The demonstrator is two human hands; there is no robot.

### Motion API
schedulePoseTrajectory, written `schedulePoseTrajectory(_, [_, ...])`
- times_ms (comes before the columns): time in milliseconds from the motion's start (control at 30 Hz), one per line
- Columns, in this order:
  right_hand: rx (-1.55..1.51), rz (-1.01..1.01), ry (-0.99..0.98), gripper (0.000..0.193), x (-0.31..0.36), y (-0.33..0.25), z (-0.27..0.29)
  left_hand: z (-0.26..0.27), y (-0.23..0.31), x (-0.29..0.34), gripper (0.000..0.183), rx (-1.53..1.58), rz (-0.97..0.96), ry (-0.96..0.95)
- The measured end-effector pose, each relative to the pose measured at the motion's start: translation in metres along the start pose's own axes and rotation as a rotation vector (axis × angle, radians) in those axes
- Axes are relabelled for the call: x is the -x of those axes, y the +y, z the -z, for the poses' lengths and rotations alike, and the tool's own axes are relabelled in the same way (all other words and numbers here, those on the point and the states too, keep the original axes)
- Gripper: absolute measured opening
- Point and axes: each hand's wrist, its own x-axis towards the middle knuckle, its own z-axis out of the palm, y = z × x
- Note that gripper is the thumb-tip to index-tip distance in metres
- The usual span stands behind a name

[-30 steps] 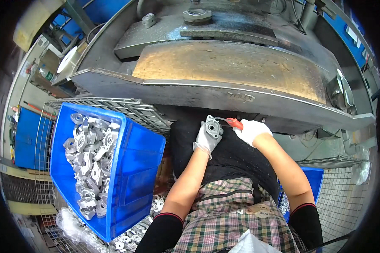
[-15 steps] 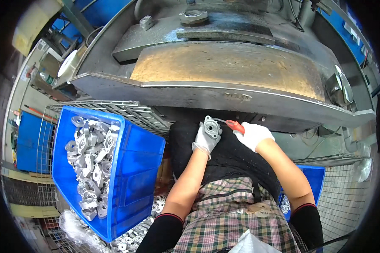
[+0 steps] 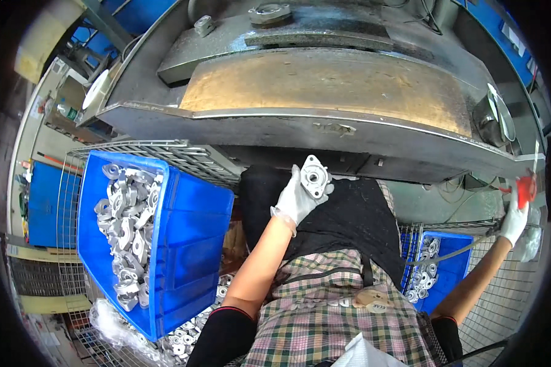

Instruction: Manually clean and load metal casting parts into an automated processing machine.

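Observation:
My left hand (image 3: 295, 200), in a white glove, holds a grey cast-metal flange part (image 3: 314, 176) above my lap. The part has a round centre bore and a bolt hole at each end, its face turned up. Far out to the right, my gloved right hand (image 3: 514, 222) is closed around a red-handled tool (image 3: 526, 191). A thin pale strip rises above the red handle; its exact kind is unclear. To my left a blue bin (image 3: 196, 244) holds many similar metal castings (image 3: 128, 238).
Ahead stands a metal workbench with a worn board (image 3: 330, 92), a round metal fixture (image 3: 269, 14) and a metal container (image 3: 491, 122). A second blue bin (image 3: 450, 278) with castings sits right, crossed by a grey hose (image 3: 450, 252). Wire cages (image 3: 502, 287) flank me.
My right hand has swung from beside the flange part far to the right, carrying the red-handled tool. My left hand still holds the part, now slightly right and tilted. The right bin shows more.

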Motion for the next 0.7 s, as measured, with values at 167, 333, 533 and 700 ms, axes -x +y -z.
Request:
schedulePoseTrajectory(167, [0.286,-0.377,0.082,0.060,-0.034,0.106,0.039,-0.044,0.001,0.018,0.070,-0.106,0.015,-0.111])
schedulePoseTrajectory(333, [0.675,-0.144,0.176,0.062,-0.001,0.104,0.035,-0.083,-0.008,0.032,0.049,-0.347,-0.092,-0.173])
schedulePoseTrajectory(533, [-0.150,0.299,-0.474,0.047,0.128,-0.095,-0.059,-0.154,-0.043,0.015,0.035,-0.670,-0.067,-0.647])
schedulePoseTrajectory(700, [-0.646,-0.032,-0.922,0.051,0.179,-0.101,-0.097,-0.166,-0.105,0.019,0.033,-0.748,-0.299,-0.726])
